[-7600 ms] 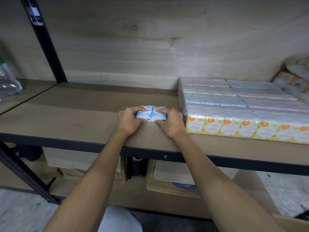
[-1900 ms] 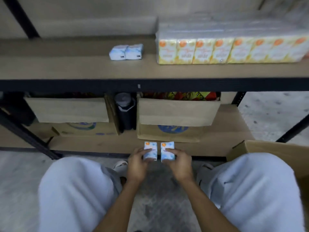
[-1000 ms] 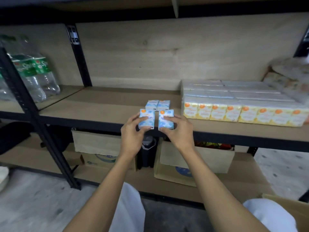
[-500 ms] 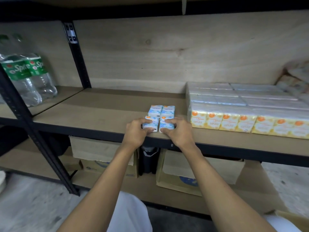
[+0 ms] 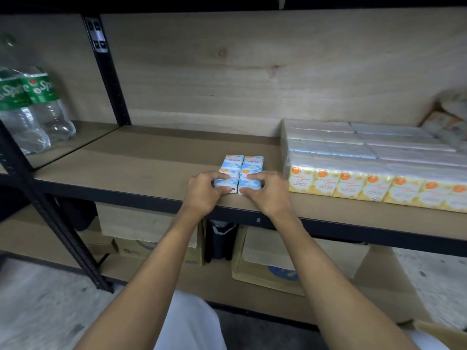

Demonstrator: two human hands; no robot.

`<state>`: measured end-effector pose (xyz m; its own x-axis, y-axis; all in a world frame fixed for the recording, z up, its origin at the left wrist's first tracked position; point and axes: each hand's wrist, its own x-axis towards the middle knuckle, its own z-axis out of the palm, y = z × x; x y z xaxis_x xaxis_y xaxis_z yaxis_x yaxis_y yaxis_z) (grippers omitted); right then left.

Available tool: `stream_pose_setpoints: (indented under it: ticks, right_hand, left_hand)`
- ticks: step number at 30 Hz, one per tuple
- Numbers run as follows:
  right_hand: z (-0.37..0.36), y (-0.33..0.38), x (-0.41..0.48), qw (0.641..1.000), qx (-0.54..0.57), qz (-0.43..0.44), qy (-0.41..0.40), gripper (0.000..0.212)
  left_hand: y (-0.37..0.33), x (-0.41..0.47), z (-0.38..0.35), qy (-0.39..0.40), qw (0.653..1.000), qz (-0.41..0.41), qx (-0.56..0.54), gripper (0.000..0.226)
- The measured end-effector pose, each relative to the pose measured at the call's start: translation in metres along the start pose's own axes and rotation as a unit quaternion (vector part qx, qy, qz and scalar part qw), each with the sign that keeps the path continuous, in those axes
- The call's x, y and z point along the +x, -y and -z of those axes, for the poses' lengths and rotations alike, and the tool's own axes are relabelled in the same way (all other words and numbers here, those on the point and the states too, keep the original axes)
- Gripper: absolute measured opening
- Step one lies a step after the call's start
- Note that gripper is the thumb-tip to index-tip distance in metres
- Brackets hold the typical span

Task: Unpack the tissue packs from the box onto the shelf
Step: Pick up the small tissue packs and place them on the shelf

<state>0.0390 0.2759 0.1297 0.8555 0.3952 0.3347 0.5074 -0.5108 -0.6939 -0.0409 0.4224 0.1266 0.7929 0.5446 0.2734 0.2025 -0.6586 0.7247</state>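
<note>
The left hand (image 5: 204, 194) grips the near-left blue tissue pack (image 5: 225, 182), fingers on its top and thumb against its front face, while the right hand (image 5: 265, 194) grips the near-right blue tissue pack (image 5: 249, 181) the same way. Both packs rest on the shelf (image 5: 156, 162), side by side and touching, close to its front edge. Directly at 12 o'clock from them, two more blue tissue packs (image 5: 242, 161) lie flat, touching the held pair, so the four form a square block. At 3 o'clock, just beside the right hand, stands a large wrapped block of yellow tissue packs (image 5: 374, 168), its printed faces turned toward the shelf's front edge. Far off at 9 o'clock, beyond a black upright post (image 5: 106, 69), Sprite bottles (image 5: 27, 107) stand on the neighbouring shelf section. At 6 o'clock, on the lower shelf, sit cardboard boxes (image 5: 267, 258) with a dark container (image 5: 221, 241) between them. A corner of another cardboard box (image 5: 439, 334) shows at 4 o'clock on the floor.
</note>
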Motion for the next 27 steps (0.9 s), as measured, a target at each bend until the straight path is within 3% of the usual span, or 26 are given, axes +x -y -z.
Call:
stream_pose_setpoints:
  ticks: [27]
  right_hand:
    - [-0.0063, -0.0063, 0.0052, 1.0, 0.013, -0.002, -0.004, 0.046]
  left_hand:
    - [0.0018, 0.0019, -0.0013, -0.008, 1.0, -0.004, -0.019, 0.035]
